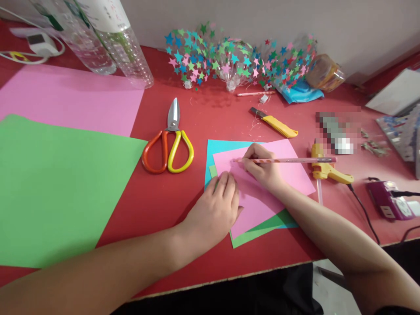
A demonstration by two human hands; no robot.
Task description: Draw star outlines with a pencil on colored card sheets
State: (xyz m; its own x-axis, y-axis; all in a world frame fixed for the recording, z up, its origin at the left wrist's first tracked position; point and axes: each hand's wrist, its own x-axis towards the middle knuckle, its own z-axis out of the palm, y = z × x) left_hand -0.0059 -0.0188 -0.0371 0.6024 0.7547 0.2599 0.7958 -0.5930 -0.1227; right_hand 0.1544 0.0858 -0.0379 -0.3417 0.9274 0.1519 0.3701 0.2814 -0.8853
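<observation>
Red table (164,205): spreading below | smaller pink sheet (256,205): lying right of centre over green sheet (243,239) and blue sheet (226,145) | left hand (213,210): pressing pink sheet's left edge, fingers close together | right hand (265,173): resting on it, fingers clamping pencil (302,160) | pencil: pointing left, tip at sheet's far-left part

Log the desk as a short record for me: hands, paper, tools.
left hand: resting over the small pink sheet's left edge
right hand: holding a pencil, tip at that sheet
beneath it: green sheet, blue sheet
scissors: left of the stack
yellow cutter: beyond the stack
glue gun: right of the stack
</observation>
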